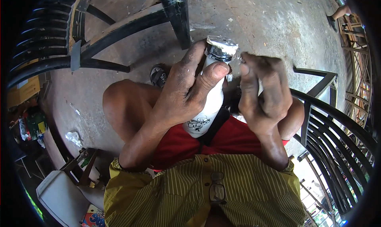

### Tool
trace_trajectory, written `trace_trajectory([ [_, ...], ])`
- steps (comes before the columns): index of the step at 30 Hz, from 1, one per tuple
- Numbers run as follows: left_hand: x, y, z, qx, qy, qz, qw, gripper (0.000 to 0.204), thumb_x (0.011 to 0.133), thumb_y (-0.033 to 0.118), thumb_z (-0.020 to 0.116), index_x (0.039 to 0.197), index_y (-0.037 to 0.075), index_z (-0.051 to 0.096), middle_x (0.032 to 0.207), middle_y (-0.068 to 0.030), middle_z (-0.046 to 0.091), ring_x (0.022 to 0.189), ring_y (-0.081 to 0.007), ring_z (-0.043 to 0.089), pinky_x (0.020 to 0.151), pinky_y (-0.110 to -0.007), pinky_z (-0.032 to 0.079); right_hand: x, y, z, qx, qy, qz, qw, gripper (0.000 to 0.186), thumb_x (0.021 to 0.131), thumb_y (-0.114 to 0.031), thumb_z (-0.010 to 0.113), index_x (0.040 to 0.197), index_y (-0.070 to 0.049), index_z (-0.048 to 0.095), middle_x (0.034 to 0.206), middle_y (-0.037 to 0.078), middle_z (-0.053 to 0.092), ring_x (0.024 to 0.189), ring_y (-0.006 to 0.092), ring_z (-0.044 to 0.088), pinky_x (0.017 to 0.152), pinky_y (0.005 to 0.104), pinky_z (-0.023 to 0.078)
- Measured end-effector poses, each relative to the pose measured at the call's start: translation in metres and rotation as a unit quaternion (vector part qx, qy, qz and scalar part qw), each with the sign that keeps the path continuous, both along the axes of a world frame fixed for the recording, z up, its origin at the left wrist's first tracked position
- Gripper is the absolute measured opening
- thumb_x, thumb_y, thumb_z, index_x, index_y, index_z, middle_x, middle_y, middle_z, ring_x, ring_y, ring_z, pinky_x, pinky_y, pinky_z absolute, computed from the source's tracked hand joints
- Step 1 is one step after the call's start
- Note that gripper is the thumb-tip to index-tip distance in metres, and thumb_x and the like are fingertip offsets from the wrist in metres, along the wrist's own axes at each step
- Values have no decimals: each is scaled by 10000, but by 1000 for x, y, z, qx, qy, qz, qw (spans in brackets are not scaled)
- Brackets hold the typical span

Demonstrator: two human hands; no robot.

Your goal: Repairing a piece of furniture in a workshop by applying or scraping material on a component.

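Note:
My left hand (pixel 186 88) is wrapped round a white bottle (pixel 204 115) with dark printing, held upright between my knees. Its thumb lies just below the silver-coloured top (pixel 222 48), which has pale smears on it. My right hand (pixel 264 92) is beside the bottle's top on the right, fingers curled together; whatever may be between them I cannot make out. I sit low, in red shorts, with folded glasses (pixel 217 191) hanging on my striped shirt.
Black slatted chair frames stand at the left (pixel 99 36) and right (pixel 331 131). A person's leg (pixel 339 13) shows at the far upper right. A pale cushioned piece (pixel 59 193) and crumpled white litter (pixel 73 137) lie at the lower left. The floor is concrete.

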State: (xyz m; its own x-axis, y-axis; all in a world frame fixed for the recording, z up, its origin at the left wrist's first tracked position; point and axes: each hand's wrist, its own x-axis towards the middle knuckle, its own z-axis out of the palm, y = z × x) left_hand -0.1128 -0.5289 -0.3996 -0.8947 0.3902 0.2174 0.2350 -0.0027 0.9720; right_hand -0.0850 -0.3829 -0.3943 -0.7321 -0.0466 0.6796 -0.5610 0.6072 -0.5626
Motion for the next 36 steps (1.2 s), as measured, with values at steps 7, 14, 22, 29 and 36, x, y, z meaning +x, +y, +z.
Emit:
trace_trajectory([
  [7,0,6,-12,-25,-26,-37,999,352,904,301,451,1039,-24,446,721,-113,563,651,-164,566,557,-278,447,-10,8,-9,26,43,-53,997,140,740,80,592,873,41,570,752,121,590,613,162,543,524,238,422],
  [14,0,0,-11,-51,16,33,998,434,848,258,563,1114,-46,406,936,-128,592,860,-154,574,770,-250,455,-17,47,-9,-80,-210,-201,953,84,817,-77,564,832,-7,608,689,101,604,556,121,552,522,250,438],
  [22,-3,-6,-17,-122,121,79,982,414,781,220,640,1096,-2,487,987,-126,564,904,-235,574,785,-331,452,9,10,17,-7,-62,-42,997,130,756,40,574,877,12,612,730,77,560,560,123,513,473,232,416],
  [29,-5,-10,-21,-24,122,26,992,420,794,231,613,1123,1,488,983,-122,569,897,-258,585,761,-322,465,-19,22,10,52,-45,67,995,138,774,33,564,899,2,613,824,88,591,688,167,536,599,261,440],
  [36,-6,-19,-22,-69,109,-36,991,469,789,283,595,1154,13,479,998,-141,570,916,-269,583,769,-349,468,-27,33,9,58,-89,120,987,136,774,14,562,892,-4,626,829,85,586,739,176,549,616,276,456],
])
